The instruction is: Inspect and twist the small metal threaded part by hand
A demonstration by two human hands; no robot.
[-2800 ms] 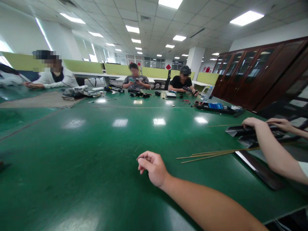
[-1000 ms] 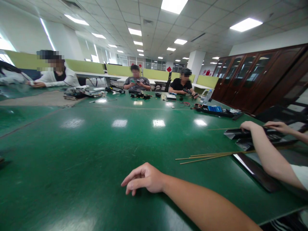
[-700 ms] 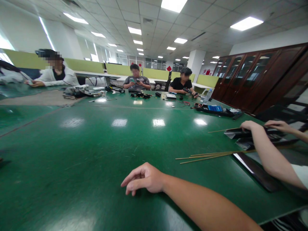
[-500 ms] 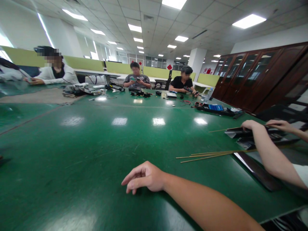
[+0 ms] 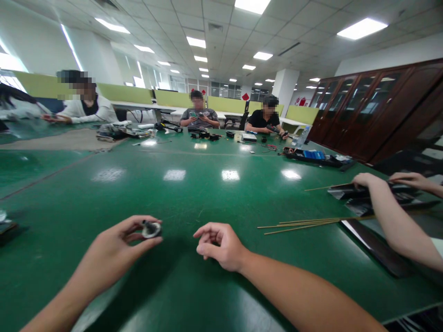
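Note:
Between the thumb and fingers of my left hand [image 5: 116,244] is a small round object [image 5: 151,229], with a pale rim and a dark part sticking up from it. My left hand is above the green table [image 5: 194,198], left of centre. To its right, my right hand [image 5: 221,244] has its fingers loosely curved and apart, with nothing in them. A gap separates the two hands, and the round object does not touch my right hand.
Thin brown sticks [image 5: 301,223] lie on the right, near dark folded pieces [image 5: 374,249] and another person's arms [image 5: 391,216]. A black tray [image 5: 311,157] and electronic parts [image 5: 204,135] line the far side, where people sit. Something partly visible [image 5: 7,226] is at the left edge.
My left hand has come into view from the left with the round object in its fingers. My right hand has moved slightly right and up. The view has shifted a little.

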